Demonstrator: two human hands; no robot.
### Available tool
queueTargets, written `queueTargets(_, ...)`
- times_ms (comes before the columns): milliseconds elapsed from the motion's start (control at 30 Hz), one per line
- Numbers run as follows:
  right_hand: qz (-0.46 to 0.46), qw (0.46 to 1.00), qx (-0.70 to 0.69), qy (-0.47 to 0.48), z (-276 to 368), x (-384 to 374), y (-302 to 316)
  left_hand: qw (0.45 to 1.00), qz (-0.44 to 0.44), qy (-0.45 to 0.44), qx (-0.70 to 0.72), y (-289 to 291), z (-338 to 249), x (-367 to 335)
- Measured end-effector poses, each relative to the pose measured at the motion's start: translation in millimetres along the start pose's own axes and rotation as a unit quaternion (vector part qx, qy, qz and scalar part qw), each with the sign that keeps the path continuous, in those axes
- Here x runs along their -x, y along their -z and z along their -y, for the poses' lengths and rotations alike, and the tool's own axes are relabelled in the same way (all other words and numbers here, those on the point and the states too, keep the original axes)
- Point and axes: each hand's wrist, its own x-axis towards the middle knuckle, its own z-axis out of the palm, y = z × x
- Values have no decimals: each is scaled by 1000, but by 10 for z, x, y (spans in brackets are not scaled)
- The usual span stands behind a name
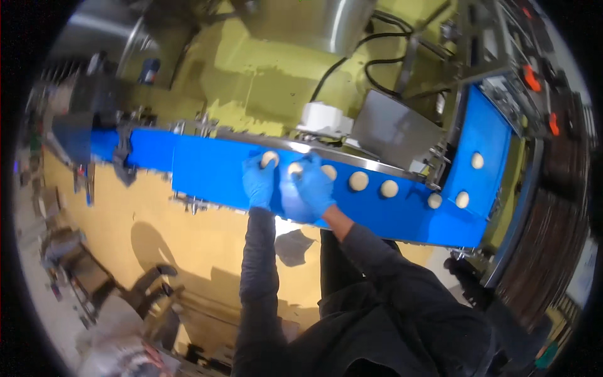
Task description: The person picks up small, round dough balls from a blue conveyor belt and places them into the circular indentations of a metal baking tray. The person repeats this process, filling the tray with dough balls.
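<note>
Both my hands are in blue gloves over a blue conveyor belt [207, 169]. My left hand [258, 183] has its fingers closed round a pale dough ball [270, 158] near the belt's far edge. Just to the right, my right hand [316, 186] grips a second dough ball [295, 168] between its fingers; part of that one is hidden. Touching or close behind the right hand's fingers lies another dough ball [329, 172]. Further right on the belt sit more round pieces, among them a dough ball [358, 181] and a dough ball [389, 188].
A metal rail [377, 166] runs along the belt's far side. At the right, a second blue belt [480, 135] meets this one and carries dough balls. Beyond the rail stand a white housing [323, 118] and a grey metal box [396, 129]. Another person [119, 352] is at the lower left.
</note>
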Motion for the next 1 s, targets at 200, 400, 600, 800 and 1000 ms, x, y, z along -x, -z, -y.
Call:
queueTargets(200,18,870,-492,9,-308,428,137,995,10,8,97,-183,-806,646)
queueTargets(400,-184,884,-409,-136,-1249,1942,2416,955,111,-188,199,-459,-2404,1048)
queueTargets(600,-472,817,-307,-125,-1829,4270,5328,774,364,-451,257,-932,-5763,3120)
queueTargets(800,-583,751,-259,-170,-3246,5666,7357,528,584,-595,161,-2418,-7973,4982)
queueTargets(1000,-483,787,-299,-239,-5135,5898,8098,411,693,-591,-41,-3817,-8808,6104)
